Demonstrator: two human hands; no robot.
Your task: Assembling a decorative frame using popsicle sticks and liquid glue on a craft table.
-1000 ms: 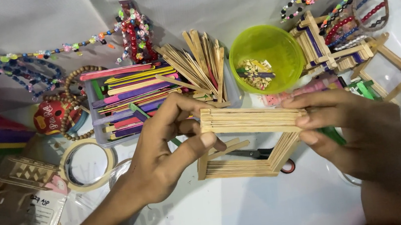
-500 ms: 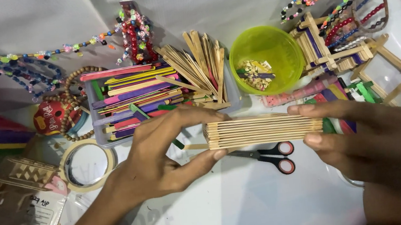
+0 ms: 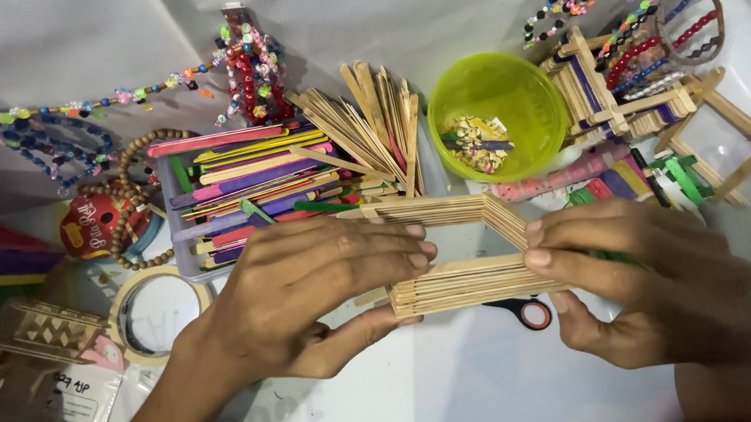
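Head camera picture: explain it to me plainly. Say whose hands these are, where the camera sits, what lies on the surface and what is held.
No machine here: a person works with bare hands, and the camera is worn on their head, looking down. The left hand and right hand together grip a frame built of plain wooden craft sticks. Black-handled scissors lie partly hidden under it on the white table. Behind are a tray of coloured sticks, a bundle of plain sticks, a green bowl with small bits, bead strings, a tape roll and other stick models.
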